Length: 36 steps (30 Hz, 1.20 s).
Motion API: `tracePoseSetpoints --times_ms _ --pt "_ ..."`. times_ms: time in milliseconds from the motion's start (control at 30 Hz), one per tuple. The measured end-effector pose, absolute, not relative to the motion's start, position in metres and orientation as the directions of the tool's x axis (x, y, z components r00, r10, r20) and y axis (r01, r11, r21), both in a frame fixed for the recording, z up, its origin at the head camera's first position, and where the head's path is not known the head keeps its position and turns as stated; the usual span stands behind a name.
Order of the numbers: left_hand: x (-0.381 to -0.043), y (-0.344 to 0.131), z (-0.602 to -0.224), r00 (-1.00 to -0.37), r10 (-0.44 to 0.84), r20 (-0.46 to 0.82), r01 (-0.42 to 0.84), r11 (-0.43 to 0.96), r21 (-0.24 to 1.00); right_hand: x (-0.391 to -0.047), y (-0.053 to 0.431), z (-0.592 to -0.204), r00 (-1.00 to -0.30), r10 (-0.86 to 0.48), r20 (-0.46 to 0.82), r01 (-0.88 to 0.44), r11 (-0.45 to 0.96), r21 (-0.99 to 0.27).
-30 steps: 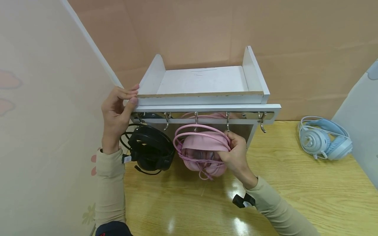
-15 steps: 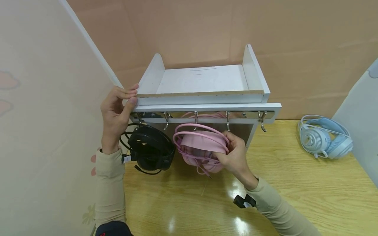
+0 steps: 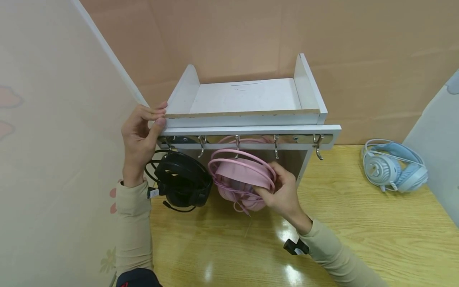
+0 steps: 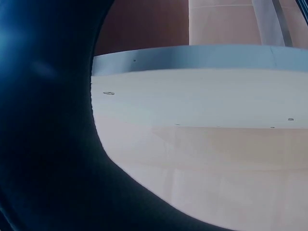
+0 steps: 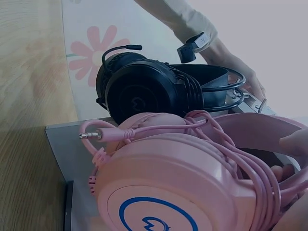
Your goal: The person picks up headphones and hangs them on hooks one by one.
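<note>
My left hand [image 3: 138, 131] grips the left end of a white wall shelf [image 3: 247, 120], fingers over its edge and thumb in front. A pink headset [image 3: 244, 170] is held by its headband in my right hand [image 3: 283, 193], just below the row of metal hooks [image 3: 276, 146]. The looped pink cable with its plug [image 5: 98, 135] shows in the right wrist view. Left of it, a black headset [image 3: 183, 175] with a microphone boom hangs at the leftmost hook. Its dark surface [image 4: 43, 115] fills the left of the left wrist view.
A light blue headset [image 3: 391, 167] lies on the wooden table [image 3: 344, 223] at the right. The pale wall [image 3: 64, 159] stands close beside my left arm, and a brown-papered wall [image 3: 358, 71] is behind the shelf. Another hook [image 3: 318, 147] juts out at the right end.
My right hand has shifted the pink headset slightly left and up, nearer the black one, tilting it. My left hand keeps its grip on the shelf.
</note>
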<state>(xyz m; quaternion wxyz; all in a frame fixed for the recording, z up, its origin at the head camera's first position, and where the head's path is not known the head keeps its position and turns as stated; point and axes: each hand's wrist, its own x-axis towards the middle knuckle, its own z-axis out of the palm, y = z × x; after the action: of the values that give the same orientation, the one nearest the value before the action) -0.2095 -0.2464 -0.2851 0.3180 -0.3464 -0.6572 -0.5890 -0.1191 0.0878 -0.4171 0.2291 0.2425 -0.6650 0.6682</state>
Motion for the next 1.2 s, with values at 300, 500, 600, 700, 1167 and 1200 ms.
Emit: tracePoseSetpoints --times_ms 300,500,600,700,1167,1200 --pt "-0.209 -0.247 -0.285 -0.549 0.084 0.832 0.836 0.078 0.544 -0.118 0.093 -0.418 -0.765 -0.048 0.642 -0.641 -0.030 -0.767" --pt "-0.209 -0.247 -0.285 -0.548 0.087 0.832 0.836 0.079 0.543 -0.115 0.095 -0.416 -0.781 -0.071 0.621 -0.620 -0.038 -0.784" --pt "-0.209 -0.246 -0.285 -0.551 0.082 0.830 0.834 0.071 0.547 -0.114 0.097 -0.417 -0.785 -0.066 0.616 -0.615 -0.040 -0.787" --pt "-0.209 -0.246 -0.286 -0.554 0.080 0.829 0.832 0.072 0.550 -0.112 0.100 -0.419 -0.784 -0.059 0.618 -0.617 -0.024 -0.786" --pt "-0.206 -0.251 -0.282 -0.578 0.142 0.804 0.814 0.173 0.555 -0.104 0.124 -0.419 -0.697 -0.038 0.716 -0.716 0.010 -0.698" --pt "-0.206 -0.251 -0.282 -0.579 0.145 0.802 0.812 0.182 0.554 -0.103 0.128 -0.419 -0.689 -0.040 0.724 -0.725 0.009 -0.689"
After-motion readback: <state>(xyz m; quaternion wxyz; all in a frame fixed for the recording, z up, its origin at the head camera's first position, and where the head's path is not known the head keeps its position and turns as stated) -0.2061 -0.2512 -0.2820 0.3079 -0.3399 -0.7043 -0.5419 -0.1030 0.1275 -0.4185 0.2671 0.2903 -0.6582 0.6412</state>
